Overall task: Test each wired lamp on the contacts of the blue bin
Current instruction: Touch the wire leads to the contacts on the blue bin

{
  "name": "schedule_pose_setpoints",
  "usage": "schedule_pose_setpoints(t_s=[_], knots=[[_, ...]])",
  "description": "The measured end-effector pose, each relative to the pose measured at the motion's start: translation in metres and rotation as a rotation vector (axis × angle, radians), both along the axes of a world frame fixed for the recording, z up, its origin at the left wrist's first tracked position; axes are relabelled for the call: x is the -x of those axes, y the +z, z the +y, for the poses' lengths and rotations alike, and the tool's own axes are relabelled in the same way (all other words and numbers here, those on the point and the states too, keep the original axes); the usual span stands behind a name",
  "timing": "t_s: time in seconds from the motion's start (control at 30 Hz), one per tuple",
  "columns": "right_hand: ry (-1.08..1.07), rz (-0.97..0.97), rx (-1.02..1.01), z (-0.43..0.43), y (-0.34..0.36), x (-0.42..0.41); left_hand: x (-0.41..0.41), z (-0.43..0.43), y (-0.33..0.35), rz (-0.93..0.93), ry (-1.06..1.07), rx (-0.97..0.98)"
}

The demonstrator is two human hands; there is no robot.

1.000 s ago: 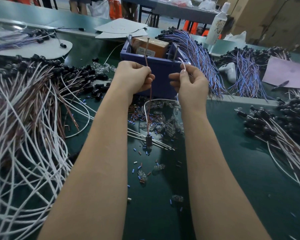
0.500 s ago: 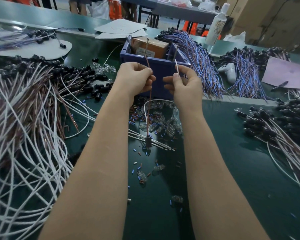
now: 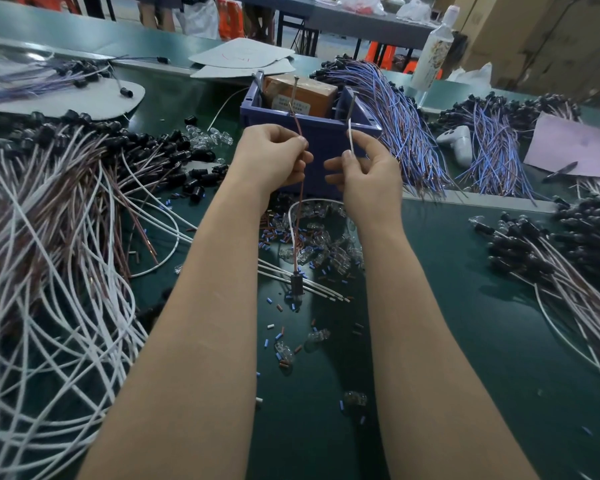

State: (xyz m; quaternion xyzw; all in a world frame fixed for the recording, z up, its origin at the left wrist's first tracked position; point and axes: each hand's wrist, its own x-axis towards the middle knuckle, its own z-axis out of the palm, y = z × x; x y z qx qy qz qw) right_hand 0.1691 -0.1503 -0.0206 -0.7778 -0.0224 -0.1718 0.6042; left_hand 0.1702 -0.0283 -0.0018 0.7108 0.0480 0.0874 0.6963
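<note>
The wired lamp (image 3: 297,287) hangs low between my forearms, its black socket and small glass bulb down at the green table (image 3: 499,341). I cannot tell whether it rests on the surface. It looks almost weightless, and the bulb is the fragile part, so I leave that end dangling and handle only the leads.

Just beyond it lies a scatter of loose clear bulbs (image 3: 326,251), which a swinging socket could catch on.

The brown lead (image 3: 300,216) runs straight up into my left hand (image 3: 274,154), pinched between thumb and forefinger a little below its bare end. The white lead (image 3: 350,136) loops up and right into my right hand (image 3: 368,168), pinched the same way. Both wires are thin and limp, so I judge a pinch close to the tip gives the best aim.

Farther on stands the blue bin (image 3: 317,150) with two upright metal pins. The brown tip appears to meet the left contact (image 3: 294,91). The white tip is right at the foot of the right contact (image 3: 353,105), but I cannot tell whether it touches.
</note>
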Motion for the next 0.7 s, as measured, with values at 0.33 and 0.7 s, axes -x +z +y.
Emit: schedule_pose_setpoints(t_s=[0.33,0.7], knots=[[0.007,0.003,-0.003,-0.0004,-0.0004,-0.0001,-0.0002,-0.0005,-0.0013,-0.003,-0.004,-0.018],[0.007,-0.003,0.005,0.0007,-0.0012,0.0008,-0.0023,-0.0006,-0.0039,-0.004,0.012,-0.022]])
